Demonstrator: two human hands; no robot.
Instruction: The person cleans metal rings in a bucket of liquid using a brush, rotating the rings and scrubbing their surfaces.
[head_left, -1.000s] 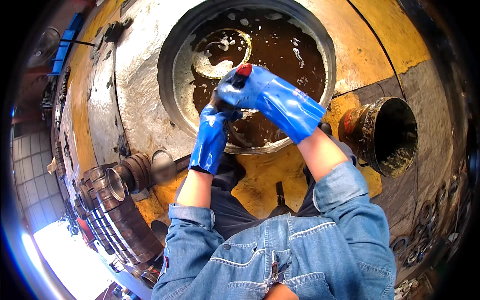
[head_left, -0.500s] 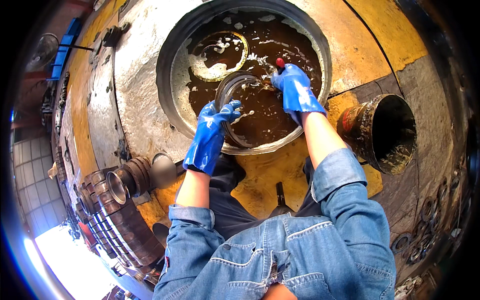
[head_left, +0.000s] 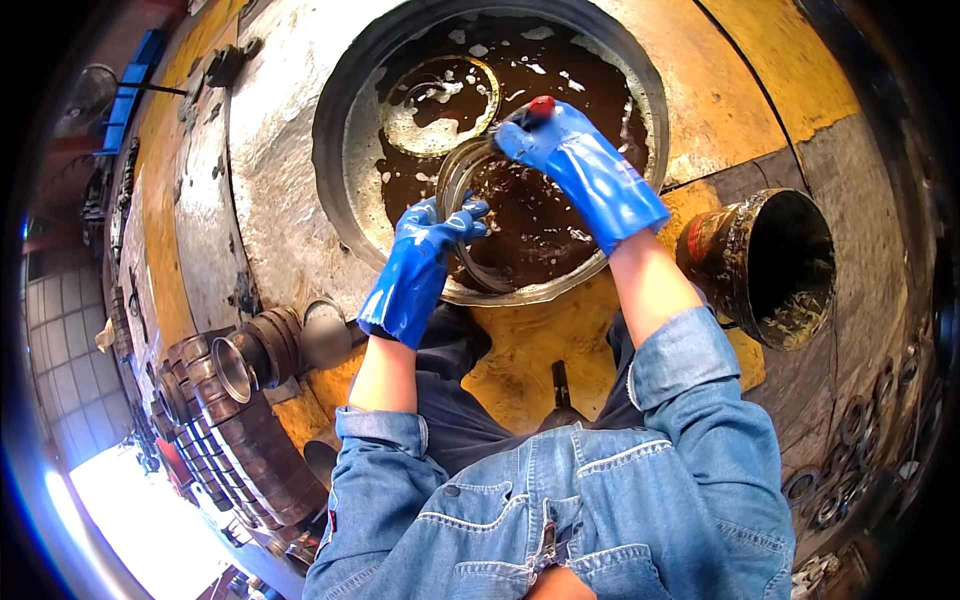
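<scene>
A large round dark basin (head_left: 333, 165) holds brown, foamy liquid. My left hand (head_left: 425, 250), in a blue rubber glove, is closed around the near left side of a shiny metal ring (head_left: 453, 178). The ring stands tilted, its lower part dipping into the liquid. In the same kind of glove, my right hand (head_left: 550, 138) grips a tool with a red handle end (head_left: 541, 106) by the ring's far edge. The tool's working end is hidden by the glove, so its kind does not show. A thin yellowish ring (head_left: 494, 92) lies in the liquid beyond.
A grimy bucket (head_left: 705, 245) lies tipped on its side to the right of the basin. Stacked metal rings and cylinders (head_left: 265, 455) are at the lower left. Several small rings (head_left: 855, 420) lie at the right edge. Worn yellow floor plates (head_left: 530, 350) surround the basin.
My right hand has moved left with the red-handled tool, from the basin's right side to the ring's far edge. My left hand keeps its grip on the ring, nearly unmoved.
</scene>
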